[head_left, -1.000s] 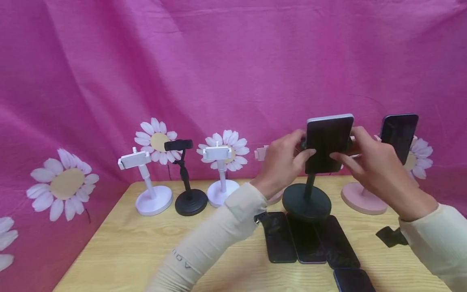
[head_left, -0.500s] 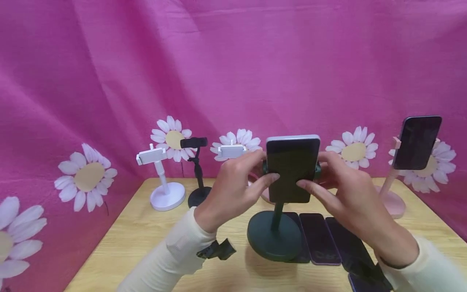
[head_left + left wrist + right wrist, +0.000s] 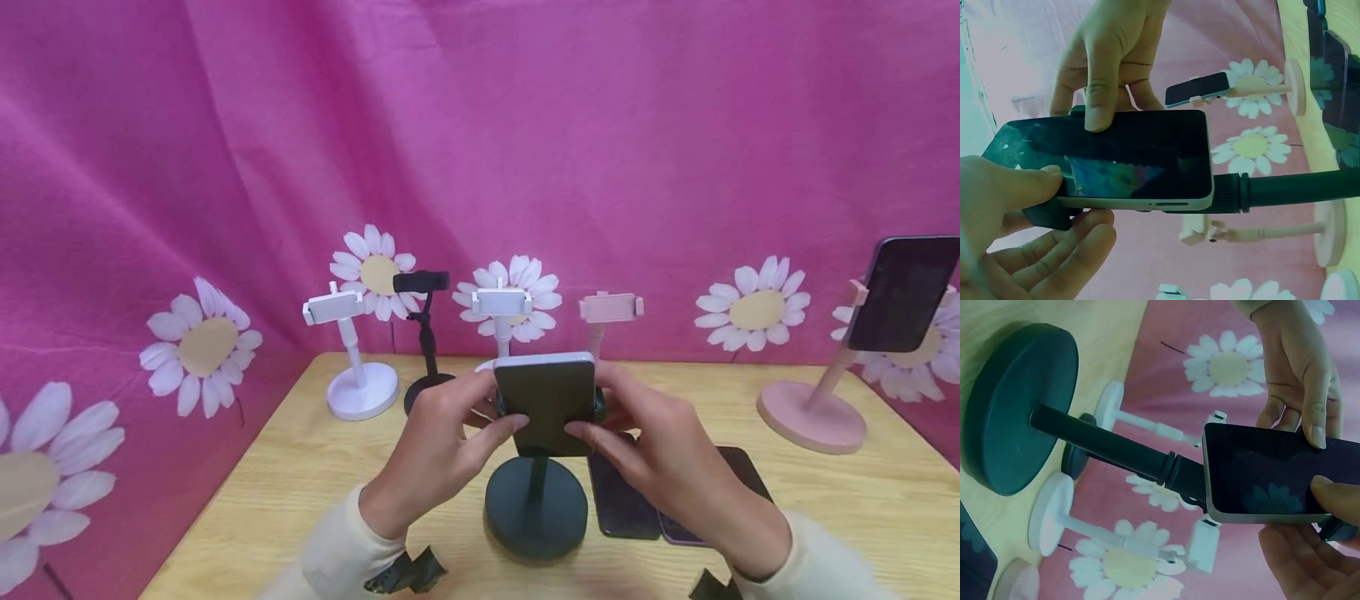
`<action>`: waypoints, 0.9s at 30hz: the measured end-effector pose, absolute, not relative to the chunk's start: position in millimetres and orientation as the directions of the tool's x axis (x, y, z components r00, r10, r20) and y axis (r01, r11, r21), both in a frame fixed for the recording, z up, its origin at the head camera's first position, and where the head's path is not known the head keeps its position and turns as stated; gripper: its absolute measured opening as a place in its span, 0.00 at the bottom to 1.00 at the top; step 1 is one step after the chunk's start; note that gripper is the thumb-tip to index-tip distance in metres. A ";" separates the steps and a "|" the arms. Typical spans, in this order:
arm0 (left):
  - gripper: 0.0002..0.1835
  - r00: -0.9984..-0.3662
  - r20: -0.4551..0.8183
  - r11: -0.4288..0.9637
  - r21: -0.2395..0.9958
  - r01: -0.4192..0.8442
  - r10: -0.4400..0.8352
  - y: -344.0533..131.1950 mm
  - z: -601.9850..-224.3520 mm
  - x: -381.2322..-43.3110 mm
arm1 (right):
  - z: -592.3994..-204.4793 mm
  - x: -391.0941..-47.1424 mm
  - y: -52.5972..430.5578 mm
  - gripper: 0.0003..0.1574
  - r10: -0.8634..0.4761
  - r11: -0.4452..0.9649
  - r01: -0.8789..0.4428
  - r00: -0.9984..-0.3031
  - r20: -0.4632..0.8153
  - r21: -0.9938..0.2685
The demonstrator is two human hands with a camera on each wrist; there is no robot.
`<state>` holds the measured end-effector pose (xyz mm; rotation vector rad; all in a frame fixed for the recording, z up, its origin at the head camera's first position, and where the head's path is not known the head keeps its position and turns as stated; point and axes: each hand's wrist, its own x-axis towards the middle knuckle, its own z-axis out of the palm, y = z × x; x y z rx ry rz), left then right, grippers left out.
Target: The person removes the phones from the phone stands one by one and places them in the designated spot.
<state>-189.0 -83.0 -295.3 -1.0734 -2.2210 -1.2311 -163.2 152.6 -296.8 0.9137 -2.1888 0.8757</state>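
Note:
A smartphone [image 3: 546,404] with a dark screen and silver edge sits upright in the clamp of a dark green phone stand [image 3: 536,510]. My left hand [image 3: 442,442] grips its left side, thumb on the screen and fingers behind at the clamp. On the opposite side my right hand [image 3: 671,458] holds it the same way. In the left wrist view, the clamp arms [image 3: 1054,215] show at the phone's long sides. The right wrist view shows the stand's round base [image 3: 1022,406] and pole below the phone. Whether the base touches the table is hard to tell.
White stands [image 3: 362,390] [image 3: 501,304], a black stand [image 3: 426,333] and a pink stand [image 3: 611,308] line the table's back. Another pink stand [image 3: 813,417] at right bears a phone [image 3: 906,292]. Dark phones [image 3: 626,500] lie flat beside the green base.
The green stand with its phone has come left and down, nearer to me, both hands still holding it. The view has turned right, and the rear pink stand is now uncovered.

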 end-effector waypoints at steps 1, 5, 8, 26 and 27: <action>0.21 -0.638 0.637 0.319 0.554 0.769 0.433 -84.2 -298.0 -188.5 | -298.5 -162.9 151.8 0.37 -0.372 0.544 -0.770 -0.579 0.726 -0.335; 0.21 -0.648 0.631 0.298 0.578 0.760 0.427 -88.2 -306.8 -187.0 | -304.3 -160.1 149.2 0.37 -0.380 0.541 -0.771 -0.580 0.721 -0.335; 0.21 -0.660 0.619 0.269 0.610 0.745 0.426 -91.1 -311.3 -186.2 | -307.6 -156.4 146.3 0.38 -0.385 0.528 -0.774 -0.586 0.713 -0.350; 0.08 -0.809 0.507 0.380 0.714 0.588 0.298 -82.5 -296.2 -181.2 | -299.5 -158.7 142.0 0.13 -0.299 0.402 -0.581 -0.814 0.498 -0.708; 0.08 -0.819 0.491 0.374 0.730 0.572 0.296 -82.4 -296.2 -180.9 | -299.4 -158.8 142.1 0.13 -0.297 0.401 -0.567 -0.824 0.483 -0.720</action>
